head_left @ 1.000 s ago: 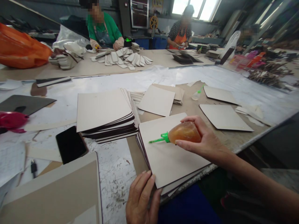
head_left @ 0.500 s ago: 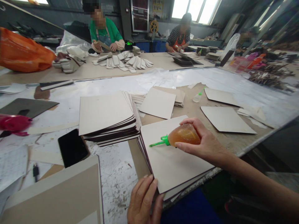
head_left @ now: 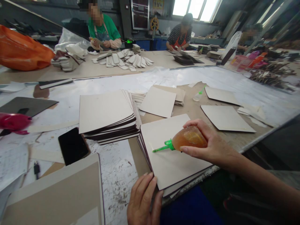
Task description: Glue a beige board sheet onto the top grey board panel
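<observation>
Take the pale top panel [head_left: 177,167] of the near stack as the dial: here's the right hand [head_left: 214,143], in from four o'clock, thumb and fingers wrapped firmly round an amber glue bottle [head_left: 191,139] tipped on its side over the panel. Its green nozzle [head_left: 162,148] points to nine o'clock, the tip right by a faint glossy streak [head_left: 152,145] along that edge; whether it touches, I can't tell. Down at seven, the left hand [head_left: 142,198], fingers loosely bent and side by side, thumb apart, fingertips resting at the stack's corner, gripping nothing that I can see. Out at ten, a thick fanned stack [head_left: 106,111]; a black phone [head_left: 72,147] at nine; a small clear bottle [head_left: 197,97] at one; a loose panel [head_left: 227,118] at two.
</observation>
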A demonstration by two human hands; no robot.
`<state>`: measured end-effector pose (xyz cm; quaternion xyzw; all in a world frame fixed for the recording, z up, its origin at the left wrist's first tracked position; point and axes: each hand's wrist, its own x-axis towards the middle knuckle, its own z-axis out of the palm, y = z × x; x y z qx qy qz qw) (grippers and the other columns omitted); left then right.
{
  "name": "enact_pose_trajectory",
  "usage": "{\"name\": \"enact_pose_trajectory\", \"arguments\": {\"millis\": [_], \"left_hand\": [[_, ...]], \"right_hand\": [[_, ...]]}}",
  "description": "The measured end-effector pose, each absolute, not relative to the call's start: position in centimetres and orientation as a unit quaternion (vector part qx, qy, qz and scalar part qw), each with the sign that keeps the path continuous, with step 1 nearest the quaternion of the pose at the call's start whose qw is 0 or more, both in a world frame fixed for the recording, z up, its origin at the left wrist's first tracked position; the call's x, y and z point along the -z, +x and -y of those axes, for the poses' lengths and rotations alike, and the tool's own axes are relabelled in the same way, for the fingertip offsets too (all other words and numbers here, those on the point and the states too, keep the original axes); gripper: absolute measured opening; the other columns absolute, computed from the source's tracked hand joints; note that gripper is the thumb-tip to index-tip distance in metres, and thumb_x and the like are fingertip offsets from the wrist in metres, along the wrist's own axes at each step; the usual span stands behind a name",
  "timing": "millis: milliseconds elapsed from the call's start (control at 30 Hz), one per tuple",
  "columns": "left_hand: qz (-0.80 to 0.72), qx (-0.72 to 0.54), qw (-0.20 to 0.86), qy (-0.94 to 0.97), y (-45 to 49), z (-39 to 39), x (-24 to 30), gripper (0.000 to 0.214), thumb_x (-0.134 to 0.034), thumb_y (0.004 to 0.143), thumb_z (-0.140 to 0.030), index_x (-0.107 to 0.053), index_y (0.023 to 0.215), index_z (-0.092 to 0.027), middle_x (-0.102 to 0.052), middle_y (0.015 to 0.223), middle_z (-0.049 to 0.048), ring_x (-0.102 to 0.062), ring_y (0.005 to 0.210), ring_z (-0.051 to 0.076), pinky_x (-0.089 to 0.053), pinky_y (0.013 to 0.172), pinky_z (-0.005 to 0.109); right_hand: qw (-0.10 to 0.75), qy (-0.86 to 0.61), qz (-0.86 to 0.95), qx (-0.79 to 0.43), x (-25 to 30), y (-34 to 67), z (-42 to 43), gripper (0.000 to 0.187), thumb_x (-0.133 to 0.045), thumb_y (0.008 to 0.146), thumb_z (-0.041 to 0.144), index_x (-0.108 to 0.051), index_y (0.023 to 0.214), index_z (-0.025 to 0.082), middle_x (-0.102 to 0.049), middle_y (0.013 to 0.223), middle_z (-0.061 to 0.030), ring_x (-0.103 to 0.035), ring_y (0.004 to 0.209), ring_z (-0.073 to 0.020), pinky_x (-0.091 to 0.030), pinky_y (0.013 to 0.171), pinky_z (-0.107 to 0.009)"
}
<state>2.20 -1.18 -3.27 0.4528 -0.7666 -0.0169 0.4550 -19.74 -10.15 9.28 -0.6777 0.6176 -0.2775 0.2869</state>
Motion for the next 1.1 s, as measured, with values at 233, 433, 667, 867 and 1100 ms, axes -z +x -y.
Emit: {"name": "enact_pose_trajectory", "arguments": {"millis": [233,433,667,867,1100], "left_hand": [[0.763,0.026,0.459,0.455,2.1,1.0,2.8,0.034,-0.062,0.075,-0.004,-0.056,0.108,-0.008,-0.060,0.107,0.0126,-0.053,0.106,0.019,-0.048,0.091,0.032],[0.767,0.014,0.462,0.446,2.1,1.0,2.6,0.032,-0.062,0.074,-0.003,-0.057,0.105,-0.007,-0.060,0.106,0.0125,-0.054,0.105,0.018,-0.046,0.091,0.030],[0.777,-0.001,0.451,0.440,2.3,1.1,2.9,0.033,-0.061,0.075,-0.004,-0.057,0.107,-0.008,-0.060,0.106,0.0123,-0.054,0.104,0.018,-0.047,0.090,0.030],[0.785,-0.004,0.449,0.427,2.5,1.2,2.6,0.034,-0.062,0.074,-0.003,-0.056,0.108,-0.008,-0.059,0.107,0.0124,-0.052,0.105,0.018,-0.044,0.092,0.029],[0.777,0.009,0.453,0.437,2.5,0.9,2.5,0.033,-0.061,0.075,-0.004,-0.056,0.108,-0.009,-0.060,0.105,0.0111,-0.053,0.104,0.017,-0.046,0.092,0.028]], "right_hand": [[0.267,-0.703,-0.609,0.252,-9.6,-20.7,8.4,0.048,-0.071,0.066,0.043,-0.048,0.105,0.026,-0.057,0.096,-0.0016,-0.059,0.076,-0.0185,-0.051,0.065,-0.028],[0.272,-0.707,-0.611,0.229,-9.9,-21.2,7.3,0.049,-0.070,0.067,0.044,-0.046,0.106,0.027,-0.057,0.096,-0.0013,-0.060,0.075,-0.0180,-0.051,0.064,-0.027],[0.286,-0.669,-0.624,0.285,-9.5,-20.2,9.0,0.052,-0.070,0.067,0.047,-0.045,0.107,0.027,-0.055,0.090,-0.0001,-0.058,0.073,-0.0176,-0.049,0.064,-0.028],[0.306,-0.660,-0.619,0.297,-9.1,-19.6,10.0,0.051,-0.070,0.066,0.046,-0.044,0.105,0.026,-0.054,0.086,0.0012,-0.057,0.071,-0.0168,-0.049,0.064,-0.029],[0.282,-0.698,-0.606,0.254,-10.0,-20.5,8.2,0.050,-0.071,0.066,0.044,-0.044,0.105,0.027,-0.055,0.095,0.0001,-0.058,0.075,-0.0163,-0.050,0.065,-0.027]]}}
